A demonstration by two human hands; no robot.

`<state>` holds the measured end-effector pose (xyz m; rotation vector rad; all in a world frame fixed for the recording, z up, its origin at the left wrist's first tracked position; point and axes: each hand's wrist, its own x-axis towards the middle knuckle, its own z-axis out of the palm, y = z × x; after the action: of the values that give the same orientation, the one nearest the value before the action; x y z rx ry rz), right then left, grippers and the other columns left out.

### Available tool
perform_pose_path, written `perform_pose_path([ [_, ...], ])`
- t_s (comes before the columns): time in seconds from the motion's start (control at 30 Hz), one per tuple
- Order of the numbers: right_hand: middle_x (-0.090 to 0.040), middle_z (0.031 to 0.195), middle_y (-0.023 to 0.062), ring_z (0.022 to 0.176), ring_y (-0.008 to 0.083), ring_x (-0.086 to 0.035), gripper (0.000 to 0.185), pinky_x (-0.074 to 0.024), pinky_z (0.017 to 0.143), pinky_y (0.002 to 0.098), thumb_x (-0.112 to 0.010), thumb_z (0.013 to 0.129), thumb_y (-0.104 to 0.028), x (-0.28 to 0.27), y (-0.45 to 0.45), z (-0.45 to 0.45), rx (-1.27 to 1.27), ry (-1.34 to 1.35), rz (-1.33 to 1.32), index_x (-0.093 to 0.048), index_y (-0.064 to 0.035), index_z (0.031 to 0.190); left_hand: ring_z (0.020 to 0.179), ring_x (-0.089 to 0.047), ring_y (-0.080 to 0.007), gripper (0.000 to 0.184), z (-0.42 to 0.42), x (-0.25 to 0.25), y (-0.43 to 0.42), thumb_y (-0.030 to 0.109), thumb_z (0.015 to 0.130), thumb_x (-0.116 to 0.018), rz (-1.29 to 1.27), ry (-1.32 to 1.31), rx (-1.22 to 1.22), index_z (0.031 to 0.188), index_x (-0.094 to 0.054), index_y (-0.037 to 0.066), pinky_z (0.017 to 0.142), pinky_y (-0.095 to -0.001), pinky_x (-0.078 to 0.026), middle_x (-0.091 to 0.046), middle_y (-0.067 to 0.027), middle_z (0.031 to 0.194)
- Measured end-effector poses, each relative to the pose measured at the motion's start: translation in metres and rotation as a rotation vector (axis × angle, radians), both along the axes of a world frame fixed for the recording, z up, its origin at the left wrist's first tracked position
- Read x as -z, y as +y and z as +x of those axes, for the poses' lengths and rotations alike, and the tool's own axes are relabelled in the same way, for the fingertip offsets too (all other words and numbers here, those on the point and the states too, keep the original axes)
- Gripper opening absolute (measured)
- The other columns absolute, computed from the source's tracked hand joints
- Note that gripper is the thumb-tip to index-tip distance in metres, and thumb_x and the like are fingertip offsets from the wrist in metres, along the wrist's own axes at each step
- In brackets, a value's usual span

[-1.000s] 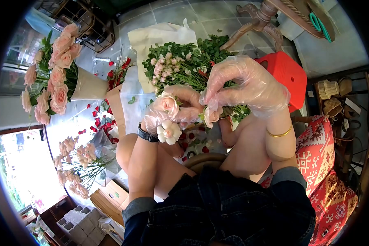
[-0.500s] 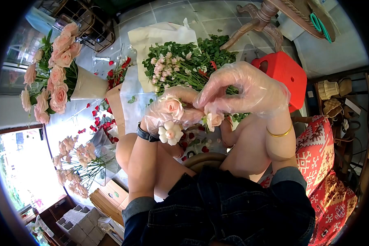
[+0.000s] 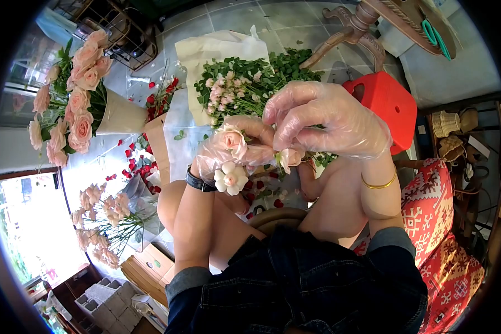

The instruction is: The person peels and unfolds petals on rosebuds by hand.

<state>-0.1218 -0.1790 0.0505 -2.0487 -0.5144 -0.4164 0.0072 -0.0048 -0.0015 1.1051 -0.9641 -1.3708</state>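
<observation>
My left hand point(image 3: 228, 150), in a clear plastic glove, is closed around flower stems. A pale pink rose point(image 3: 231, 142) shows at its knuckles, and a white flower point(image 3: 231, 178) with wide-spread petals hangs below, near the wrist. Another cream-pink rose point(image 3: 289, 159) lies at the left fingertips, under my right hand. My right hand point(image 3: 328, 119), gloved the same way, hovers just above that rose with curved fingers apart. Nothing shows between the right fingers. Most of the held stems are hidden by the gloves.
Pale rose stems with leaves point(image 3: 234, 92) lie on brown paper point(image 3: 189, 50) ahead. A vase point(image 3: 119, 116) of pink roses stands left, wrapped roses point(image 3: 114, 214) below it. Red petals point(image 3: 133, 164) litter the floor. A red stool point(image 3: 392, 106) and carved table leg point(image 3: 345, 36) are right.
My right hand's fingers have lifted slightly and spread from a pinch beside the left fingertips. The left hand and its flowers have barely moved.
</observation>
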Motion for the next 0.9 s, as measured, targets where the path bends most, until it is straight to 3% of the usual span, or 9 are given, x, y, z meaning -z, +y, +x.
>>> perform_pose_path([
  [0.33, -0.061, 0.076, 0.0057, 0.068, 0.0139, -0.059, 0.011, -0.0476, 0.063, 0.0257, -0.067, 0.074, -0.008, -0.004, 0.006, -0.003, -0.019, 0.393, 0.142, -0.059, -0.0019, 0.079, 0.069, -0.054, -0.0136, 0.018, -0.008, 0.001, -0.001, 0.012, 0.070, -0.069, 0.018, -0.062, -0.120, 0.081, -0.063, -0.001, 0.061, -0.0263, -0.043, -0.060, -0.0083, 0.079],
  [0.43, -0.061, 0.075, 0.0062, 0.068, 0.0122, -0.059, 0.012, -0.0475, 0.064, 0.0251, -0.064, 0.076, -0.007, 0.000, 0.004, -0.004, -0.038, 0.426, 0.216, -0.058, -0.0003, 0.083, 0.067, -0.056, -0.0159, 0.017, 0.000, 0.005, -0.009, 0.013, 0.069, -0.069, -0.136, -0.279, -0.025, 0.077, -0.062, 0.000, 0.059, -0.0273, -0.043, -0.060, -0.0084, 0.076],
  [0.5, -0.062, 0.073, 0.0067, 0.069, 0.0126, -0.059, 0.011, -0.0476, 0.064, 0.0255, -0.062, 0.077, -0.006, 0.004, 0.003, -0.005, -0.045, 0.439, 0.270, -0.057, 0.0007, 0.085, 0.065, -0.055, -0.0177, 0.017, 0.005, 0.006, -0.016, 0.014, 0.067, -0.070, -0.446, -0.393, -0.007, 0.072, -0.060, 0.000, 0.057, -0.0283, -0.043, -0.060, -0.0077, 0.072],
  [0.57, -0.062, 0.075, 0.0048, 0.072, 0.0113, -0.059, 0.010, -0.0473, 0.065, 0.0245, -0.062, 0.078, -0.005, 0.008, 0.000, -0.004, 0.231, 0.421, 0.428, -0.058, 0.0008, 0.085, 0.064, -0.055, -0.0180, 0.017, 0.004, 0.001, -0.015, 0.013, 0.066, -0.070, -0.463, -0.338, -0.076, 0.070, -0.060, 0.000, 0.056, -0.0286, -0.043, -0.059, -0.0078, 0.070],
  [0.63, -0.061, 0.079, 0.0045, 0.073, 0.0112, -0.058, 0.010, -0.0467, 0.066, 0.0234, -0.061, 0.079, -0.005, 0.007, -0.005, -0.003, 0.230, 0.334, 0.385, -0.060, 0.0006, 0.087, 0.062, -0.054, -0.0173, 0.017, 0.001, 0.002, -0.013, 0.014, 0.067, -0.069, -0.483, -0.245, -0.211, 0.067, -0.058, 0.001, 0.055, -0.0276, -0.041, -0.058, -0.0077, 0.069],
  [0.7, -0.061, 0.080, 0.0046, 0.074, 0.0111, -0.058, 0.011, -0.0465, 0.066, 0.0234, -0.062, 0.078, -0.005, 0.003, -0.004, 0.000, 0.201, 0.239, 0.312, -0.061, 0.0004, 0.088, 0.062, -0.053, -0.0166, 0.017, 0.000, 0.003, -0.012, 0.015, 0.067, -0.069, -0.437, -0.243, -0.261, 0.067, -0.058, 0.001, 0.055, -0.0268, -0.040, -0.057, -0.0073, 0.068],
  [0.77, -0.061, 0.081, 0.0053, 0.074, 0.0129, -0.059, 0.014, -0.0465, 0.066, 0.0240, -0.064, 0.077, -0.007, 0.001, -0.002, 0.002, 0.119, -0.019, 0.162, -0.063, -0.0008, 0.089, 0.062, -0.051, -0.0160, 0.018, -0.001, 0.000, -0.009, 0.015, 0.067, -0.068, -0.389, -0.241, -0.309, 0.067, -0.058, 0.001, 0.055, -0.0259, -0.039, -0.056, -0.0068, 0.067],
  [0.83, -0.061, 0.080, 0.0057, 0.073, 0.0139, -0.060, 0.015, -0.0466, 0.066, 0.0244, -0.065, 0.076, -0.008, -0.004, 0.004, -0.001, 0.094, 0.081, 0.232, -0.063, -0.0015, 0.089, 0.062, -0.050, -0.0144, 0.018, -0.003, -0.008, -0.005, 0.016, 0.067, -0.069, -0.161, -0.127, -0.275, 0.067, -0.058, 0.001, 0.056, -0.0251, -0.039, -0.055, -0.0055, 0.067],
  [0.9, -0.061, 0.078, 0.0063, 0.071, 0.0150, -0.061, 0.015, -0.0469, 0.065, 0.0251, -0.066, 0.077, -0.010, -0.005, 0.007, -0.002, 0.097, 0.172, 0.243, -0.064, -0.0025, 0.089, 0.063, -0.050, -0.0138, 0.018, -0.004, -0.007, -0.005, 0.015, 0.067, -0.068, -0.152, -0.184, -0.272, 0.068, -0.059, 0.001, 0.056, -0.0250, -0.039, -0.055, -0.0054, 0.068],
])
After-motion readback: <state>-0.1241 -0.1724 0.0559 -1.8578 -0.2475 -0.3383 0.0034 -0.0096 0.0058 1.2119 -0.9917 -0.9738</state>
